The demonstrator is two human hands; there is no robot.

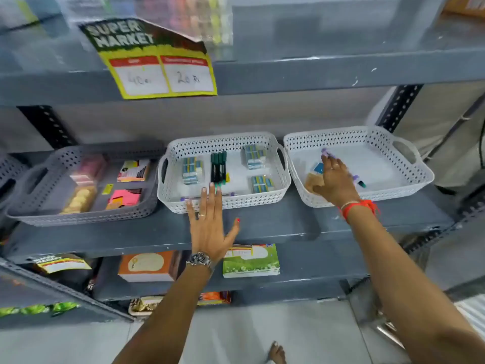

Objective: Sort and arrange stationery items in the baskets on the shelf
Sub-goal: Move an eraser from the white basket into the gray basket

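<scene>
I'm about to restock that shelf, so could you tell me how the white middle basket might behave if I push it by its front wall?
The middle basket looks like thin perforated plastic, so probably light and likely to slide easily. Its walls may flex. The green markers lie loose inside and could roll.

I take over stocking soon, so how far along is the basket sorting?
Mostly done: the middle basket holds neat packet stacks and a row of green markers. In hand: the right hand reaches into the right basket, among loose pens; its grip is unclear. The left hand is open. Left: those loose items.
</scene>
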